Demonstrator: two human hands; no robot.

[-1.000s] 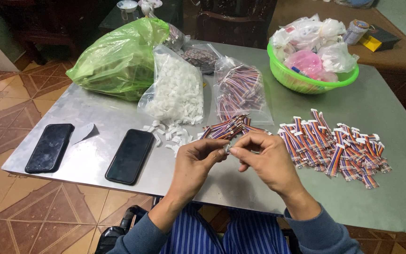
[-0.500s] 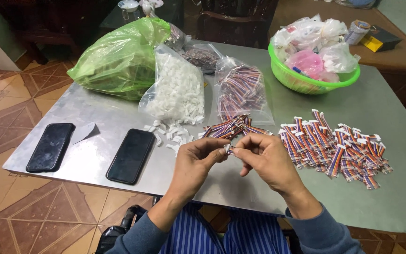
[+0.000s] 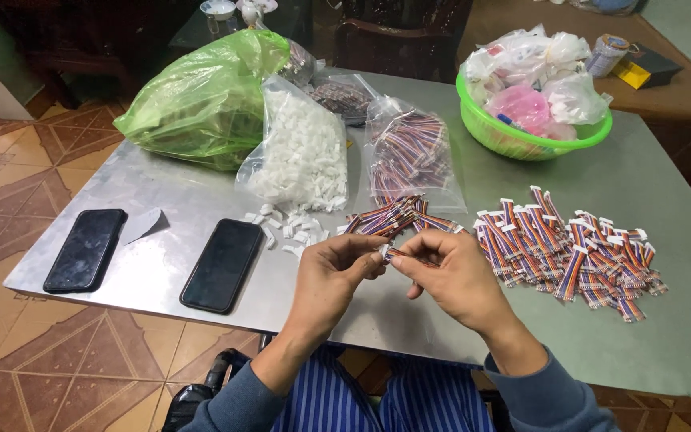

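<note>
My left hand (image 3: pixel 337 276) and my right hand (image 3: pixel 449 276) meet over the near edge of the metal table (image 3: pixel 161 192). Together they pinch a short multicoloured ribbon cable (image 3: pixel 406 254) with a small white connector (image 3: pixel 383 252) at its left end, held by my left fingertips. Just beyond the hands lies a small bundle of loose ribbon cables (image 3: pixel 393 218). Loose white connectors (image 3: pixel 285 228) are scattered to the left. A spread of ribbon cables with white connectors on them (image 3: pixel 573 248) lies to the right.
Two black phones (image 3: pixel 221 264) (image 3: pixel 85 250) lie at the left front. Behind stand a clear bag of white connectors (image 3: pixel 301 152), a clear bag of ribbon cables (image 3: pixel 409 152), a green plastic bag (image 3: pixel 209 100) and a green basket (image 3: pixel 521 140) of plastic bags.
Both hands stay in the same place; the fingers shift slightly around the cable and connector.
</note>
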